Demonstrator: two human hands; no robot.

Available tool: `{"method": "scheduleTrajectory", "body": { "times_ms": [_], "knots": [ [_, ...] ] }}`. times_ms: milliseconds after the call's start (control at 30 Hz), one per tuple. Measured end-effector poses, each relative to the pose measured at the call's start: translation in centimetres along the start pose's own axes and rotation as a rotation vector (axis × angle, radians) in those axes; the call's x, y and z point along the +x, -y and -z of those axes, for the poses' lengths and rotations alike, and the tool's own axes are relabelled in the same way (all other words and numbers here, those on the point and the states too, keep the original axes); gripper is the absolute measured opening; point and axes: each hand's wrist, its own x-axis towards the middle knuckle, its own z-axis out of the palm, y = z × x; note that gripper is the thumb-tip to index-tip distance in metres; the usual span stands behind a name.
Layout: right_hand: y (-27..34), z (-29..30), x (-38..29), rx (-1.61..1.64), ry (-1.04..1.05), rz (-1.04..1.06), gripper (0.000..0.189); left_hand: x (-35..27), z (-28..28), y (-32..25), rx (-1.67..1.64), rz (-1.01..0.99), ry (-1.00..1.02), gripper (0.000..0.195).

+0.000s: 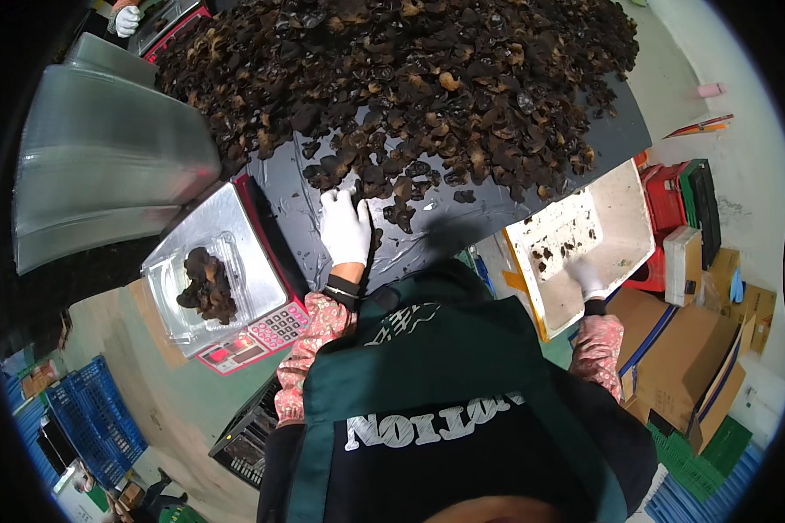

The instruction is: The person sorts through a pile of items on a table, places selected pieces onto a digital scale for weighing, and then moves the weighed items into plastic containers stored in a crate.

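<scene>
My left hand (345,229), in a white glove, rests over the dark-covered table (425,222). Its fingertips reach the near edge of a large heap of dark brown wood ear fungus (392,78); whether they grip a piece is hidden. My right hand (587,278), also gloved and blurred by motion, is over the near wall of a white foam box (621,245). Small dark scraps lie inside that box. Left of my left hand, a clump of fungus (208,287) sits in a clear plastic tray (167,294) on a red digital scale (261,261).
A stack of clear plastic trays (111,150) stands behind the scale. At the far left, another person's gloved hand (128,21) is beside a second scale (176,29). Cardboard boxes (680,346) and red crates (664,196) stand at right. A black crate (245,431) sits on the floor.
</scene>
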Motion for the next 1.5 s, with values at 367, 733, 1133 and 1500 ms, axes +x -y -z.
{"method": "scheduleTrajectory", "body": {
  "times_ms": [367, 733, 1133, 1500],
  "knots": [
    [15.0, -22.5, 1.8, -0.298, 0.107, 1.018, 0.025, -2.4, 0.8, 2.0, -0.445, 0.168, -0.165, 0.015],
    [25.7, -39.5, 4.4, -0.795, 0.438, 1.396, 0.07, -4.2, 3.0, 3.7, -1.61, 0.47, -0.013, 0.034],
    [22.1, -31.9, 6.3, -0.536, 0.521, 1.368, 0.039, -4.1, 1.9, 3.5, -1.186, 0.459, -0.241, 0.055],
    [21.9, -35.5, 5.9, -0.471, 0.456, 1.44, 0.008, -4.0, 5.0, 1.9, -0.92, 0.418, -0.275, 0.035]
  ]
}}
